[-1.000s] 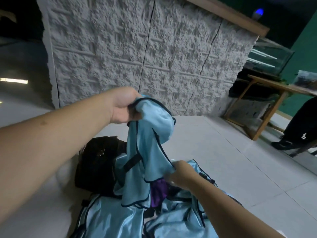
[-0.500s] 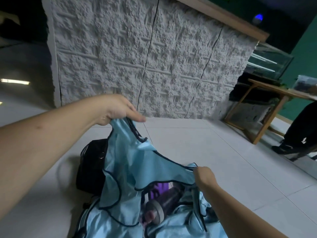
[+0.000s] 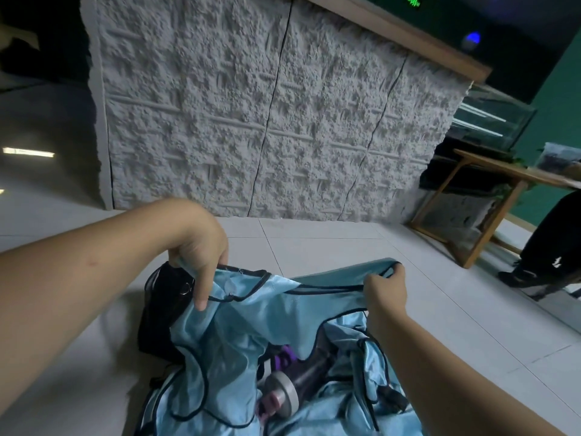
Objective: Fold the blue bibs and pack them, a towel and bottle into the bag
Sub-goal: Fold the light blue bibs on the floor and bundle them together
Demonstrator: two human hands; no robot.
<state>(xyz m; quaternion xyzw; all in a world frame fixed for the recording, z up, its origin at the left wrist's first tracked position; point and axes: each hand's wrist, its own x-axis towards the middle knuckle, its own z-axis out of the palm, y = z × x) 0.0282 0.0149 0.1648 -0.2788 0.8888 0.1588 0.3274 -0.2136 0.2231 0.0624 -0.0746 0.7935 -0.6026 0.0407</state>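
Note:
A light blue bib [image 3: 251,322] with dark trim is stretched between both hands above the floor. My left hand [image 3: 201,253] pinches its left top edge. My right hand [image 3: 385,289] grips its right strap. Under it lie more blue bibs [image 3: 339,410] in a heap. A bottle [image 3: 292,388] with a grey lid and purple body lies on its side among them. Part of something purple [image 3: 283,357] shows beside the bottle. The black bag [image 3: 157,316] sits on the floor behind my left hand, partly hidden by the bib.
A rough grey stone-faced counter [image 3: 267,121] rises straight ahead. A wooden table [image 3: 490,196] stands at the right, and a person in dark clothes [image 3: 550,250] is at the right edge. Pale floor tiles [image 3: 330,247] lie between the pile and the counter.
Both hands have drawn apart and the bib has gone from hanging bunched to spread out flat. My left hand dropped lower; my right hand moved up and to the right. The bottle came into view.

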